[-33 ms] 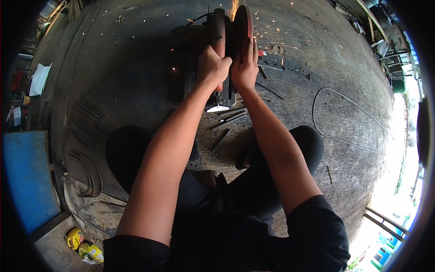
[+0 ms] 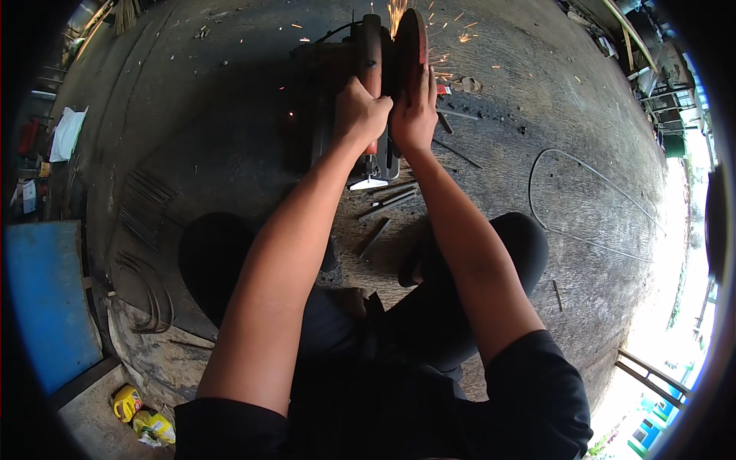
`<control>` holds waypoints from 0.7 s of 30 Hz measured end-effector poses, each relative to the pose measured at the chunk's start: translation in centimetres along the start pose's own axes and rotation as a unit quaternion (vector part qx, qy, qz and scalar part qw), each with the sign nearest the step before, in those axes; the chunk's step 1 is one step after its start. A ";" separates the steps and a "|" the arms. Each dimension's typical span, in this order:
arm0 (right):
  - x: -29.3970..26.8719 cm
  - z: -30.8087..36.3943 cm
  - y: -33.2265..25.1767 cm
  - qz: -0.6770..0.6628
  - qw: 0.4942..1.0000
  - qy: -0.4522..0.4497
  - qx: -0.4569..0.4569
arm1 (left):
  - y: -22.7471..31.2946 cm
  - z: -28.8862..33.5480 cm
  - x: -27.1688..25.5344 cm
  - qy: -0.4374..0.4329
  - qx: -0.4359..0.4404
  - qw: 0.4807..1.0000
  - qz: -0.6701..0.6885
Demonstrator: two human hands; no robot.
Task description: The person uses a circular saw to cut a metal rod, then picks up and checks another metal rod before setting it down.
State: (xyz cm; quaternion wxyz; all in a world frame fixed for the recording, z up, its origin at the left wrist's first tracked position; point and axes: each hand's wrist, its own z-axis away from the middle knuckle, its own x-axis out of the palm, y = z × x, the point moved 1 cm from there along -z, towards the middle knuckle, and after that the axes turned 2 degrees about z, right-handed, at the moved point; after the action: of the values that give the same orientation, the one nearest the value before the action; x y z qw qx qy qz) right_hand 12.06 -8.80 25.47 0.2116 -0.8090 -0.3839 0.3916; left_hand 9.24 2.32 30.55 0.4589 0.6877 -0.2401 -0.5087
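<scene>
Fingers of the left hand (image 2: pixel 358 115) are curled around the orange-red handle (image 2: pixel 372 77) of a cut-off saw (image 2: pixel 370 38), closed firmly on it. Just right of them, the right hand (image 2: pixel 414 119) is opened out, its fingers straight and close together, laid against the round red cover (image 2: pixel 418 42) and gripping nothing that shows. The saw thus sits beneath and beyond both sets of fingers, on the floor (image 2: pixel 491 176). Sparks (image 2: pixel 396 17) spray just past the right fingertips; whatever is being cut is hidden from this view.

To do this step well, the left arm should probably press down slowly and evenly, letting the saw bite at its own pace without forcing. The right fingers, bare and near the sparks, would be safer drawn back from the cover's edge.

Toward the knees from the fingers lie short dark rods (image 2: pixel 387 205), which could roll underfoot if the stance shifts. Well apart to the right of the fingers is a wire loop (image 2: pixel 530 188); farther off on the left, a spread of thin rods (image 2: pixel 146 198).
</scene>
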 end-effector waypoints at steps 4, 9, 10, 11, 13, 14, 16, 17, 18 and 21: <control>0.0 0.0 0.0 0.001 1.000 0.003 0.003 | 0.3 0.1 -0.1 -0.004 -0.012 1.000 -0.003; 0.0 0.0 -0.2 0.005 1.000 0.004 0.002 | 0.6 0.3 -0.2 -0.002 -0.021 1.000 -0.005; -0.1 0.0 -0.2 0.002 1.000 0.000 0.008 | 0.6 0.4 -0.3 -0.001 -0.021 1.000 -0.005; -0.1 0.0 -0.2 0.000 1.000 -0.003 0.013 | 0.6 0.4 -0.3 -0.002 -0.020 1.000 -0.007; 0.0 -0.1 -0.2 0.000 1.000 -0.001 0.011 | 0.6 0.3 -0.3 -0.003 -0.020 1.000 -0.008; 0.0 -0.1 -0.2 -0.001 1.000 0.001 0.014 | 0.6 0.3 -0.3 -0.002 -0.018 1.000 -0.007; 0.0 -0.1 -0.1 -0.002 1.000 0.005 0.004 | 0.5 0.3 -0.2 -0.001 -0.016 1.000 -0.006; 0.0 -0.1 -0.1 -0.005 1.000 0.008 0.000 | 0.4 0.2 -0.2 -0.001 -0.015 1.000 -0.008; 0.0 -0.1 -0.1 -0.004 1.000 0.008 -0.003 | 0.4 0.2 -0.1 -0.001 -0.015 1.000 -0.010; 0.0 -0.1 -0.2 -0.006 1.000 0.007 -0.001 | 0.2 0.1 -0.1 -0.008 -0.016 1.000 -0.005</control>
State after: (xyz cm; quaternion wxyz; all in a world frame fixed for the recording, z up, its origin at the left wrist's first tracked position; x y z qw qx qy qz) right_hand 12.04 -8.73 25.66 0.2160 -0.8095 -0.3876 0.3846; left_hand 9.13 2.25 30.73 0.4652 0.6771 -0.2320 -0.5208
